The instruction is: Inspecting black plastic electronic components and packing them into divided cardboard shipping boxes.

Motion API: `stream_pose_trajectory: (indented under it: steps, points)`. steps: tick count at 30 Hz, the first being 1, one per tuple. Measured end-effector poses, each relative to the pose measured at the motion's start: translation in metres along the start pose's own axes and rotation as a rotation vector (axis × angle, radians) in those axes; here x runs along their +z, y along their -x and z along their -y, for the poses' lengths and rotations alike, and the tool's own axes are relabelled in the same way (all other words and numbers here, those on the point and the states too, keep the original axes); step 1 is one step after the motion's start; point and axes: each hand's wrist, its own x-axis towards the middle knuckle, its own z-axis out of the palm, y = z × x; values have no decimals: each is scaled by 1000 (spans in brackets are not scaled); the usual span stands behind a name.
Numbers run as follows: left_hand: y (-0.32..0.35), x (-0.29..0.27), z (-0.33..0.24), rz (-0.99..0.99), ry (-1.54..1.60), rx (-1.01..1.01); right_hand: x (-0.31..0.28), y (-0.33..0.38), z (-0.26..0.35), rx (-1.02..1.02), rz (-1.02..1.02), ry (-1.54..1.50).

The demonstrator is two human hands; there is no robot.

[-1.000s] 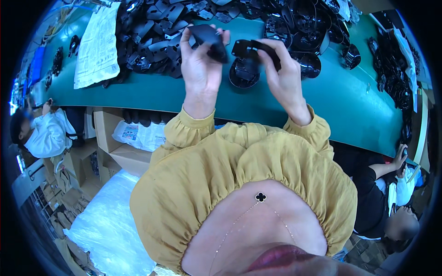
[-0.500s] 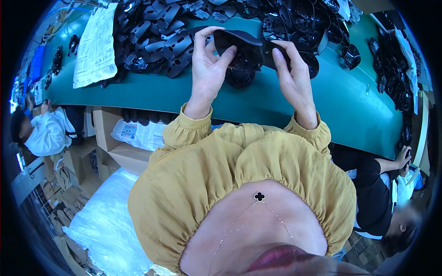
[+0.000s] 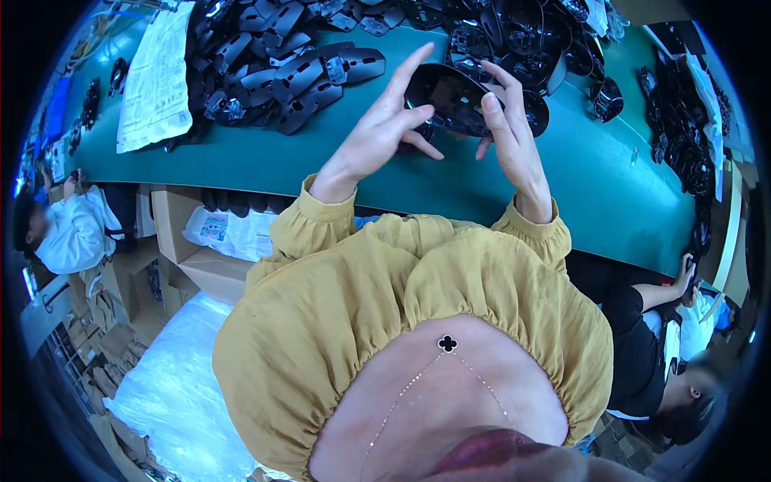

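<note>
A glossy black curved plastic shell [image 3: 450,95] is held just above the green table, its hollow side partly facing me. My right hand [image 3: 514,120] grips its right end, with the thumb and fingers on either side of the rim. At its left end is my left hand [image 3: 381,132], fingers spread, the thumb tip close to the rim; whether it touches cannot be made out. Beyond the left hand lies a heap of matte black curved plates [image 3: 301,76]. Just past the right hand, more glossy black shells [image 3: 526,40] are piled.
The green table [image 3: 265,165] bears a printed sheet [image 3: 157,88] at left and a single black part [image 3: 606,98] at right. Under its edge stands an open cardboard box [image 3: 213,269], beside bulky clear plastic [image 3: 177,377]. People sit at left [image 3: 72,233] and right [image 3: 642,329].
My left hand has loosened from its grip and spread its fingers. The matte plate seems to have gone to the heap at left, while the glossy shell has come up in my right hand.
</note>
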Motion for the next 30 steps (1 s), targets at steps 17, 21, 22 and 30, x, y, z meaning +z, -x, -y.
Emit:
stream_pose_trajectory:
  steps: [17, 21, 22, 30]
  points:
    - [-10, 25, 33, -398, -650, 362, 16, -9, -7, 128, -26, -207]
    - [-13, 27, 35, -444, -595, 367, 25, -14, -22, -77, -108, -141]
    - [-15, 27, 35, -461, -573, 390, 27, -16, -22, -92, -134, -108]
    - [-17, 24, 32, -486, -647, 479, 26, -25, -20, -146, -117, -121]
